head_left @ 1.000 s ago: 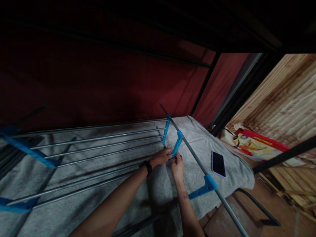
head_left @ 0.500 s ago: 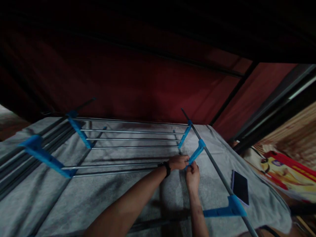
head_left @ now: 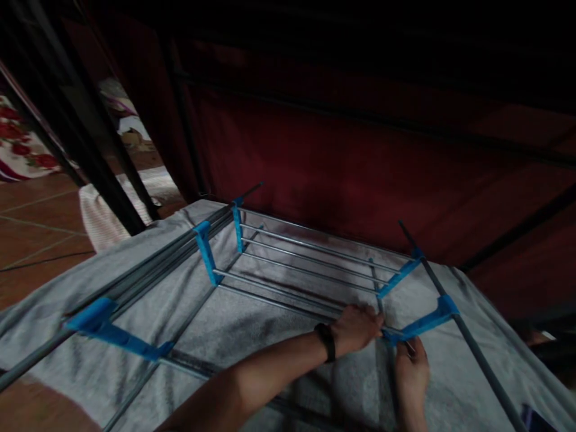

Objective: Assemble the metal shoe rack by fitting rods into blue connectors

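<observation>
A half-built rack of grey poles, thin metal rods and blue plastic brackets lies on a grey cloth. My left hand, with a black band on its wrist, is closed around a thin metal rod close to the lower end of a blue bracket on the right. Just below that same end, my right hand has its fingers curled against the bracket. Its fingertips are partly hidden, but they seem to pinch the bracket's end. The bracket's upper end sits on a grey pole.
Loose grey poles lie along the left side, near another blue bracket. The grey cloth covers the surface below. A dark red curtain hangs behind. At bottom right, a phone is partly in view.
The view has swung left, so the rack and both hands appear farther right and more of the left side shows. Both hands stay at the same bracket's lower end.
</observation>
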{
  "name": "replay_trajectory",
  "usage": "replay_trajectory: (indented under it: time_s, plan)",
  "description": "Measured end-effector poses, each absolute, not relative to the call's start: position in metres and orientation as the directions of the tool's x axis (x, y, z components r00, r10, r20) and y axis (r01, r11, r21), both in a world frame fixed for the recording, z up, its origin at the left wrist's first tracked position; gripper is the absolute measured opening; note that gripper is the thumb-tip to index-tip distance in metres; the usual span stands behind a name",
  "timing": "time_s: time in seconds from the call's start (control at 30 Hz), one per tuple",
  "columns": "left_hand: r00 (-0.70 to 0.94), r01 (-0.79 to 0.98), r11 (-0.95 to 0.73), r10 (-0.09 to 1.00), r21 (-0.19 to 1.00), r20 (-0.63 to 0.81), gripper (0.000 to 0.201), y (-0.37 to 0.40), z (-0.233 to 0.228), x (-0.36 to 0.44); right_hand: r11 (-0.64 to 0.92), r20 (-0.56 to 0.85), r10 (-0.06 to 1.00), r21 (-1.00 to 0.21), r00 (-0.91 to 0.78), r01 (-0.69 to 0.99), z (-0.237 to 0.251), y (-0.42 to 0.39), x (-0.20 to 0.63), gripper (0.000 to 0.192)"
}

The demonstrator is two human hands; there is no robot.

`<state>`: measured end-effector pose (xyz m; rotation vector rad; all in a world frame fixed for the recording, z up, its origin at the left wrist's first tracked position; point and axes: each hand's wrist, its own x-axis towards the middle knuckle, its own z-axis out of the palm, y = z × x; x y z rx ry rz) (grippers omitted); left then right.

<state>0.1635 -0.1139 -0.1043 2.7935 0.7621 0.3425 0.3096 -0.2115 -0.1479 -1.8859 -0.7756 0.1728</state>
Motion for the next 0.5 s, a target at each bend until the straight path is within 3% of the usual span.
replay_trajectory:
  time_s: [0.17,0.33,0.5]
  plan:
    - [0.797,0.538,-0.828,0.561,0.16,0.225,0.034,-0.112,-0.105,0.082,-0.291,0.194,0.571,-0.861,0.797,0.418,-0.156,-0.214,0.315,0.044]
    - [0.701,0.674,-0.714,0.699,0.189,0.142,0.03,-0.098,-0.101,0.017,-0.321,0.181,0.612,-0.833,0.77,0.451,-0.17,-0.217,0.325,0.048]
    - [0.733,0.637,-0.754,0.657,0.159,0.178,0.034,-0.089,-0.1,-0.002,-0.354,0.175,0.632,-0.802,0.755,0.482,-0.181,-0.219,0.334,0.055]
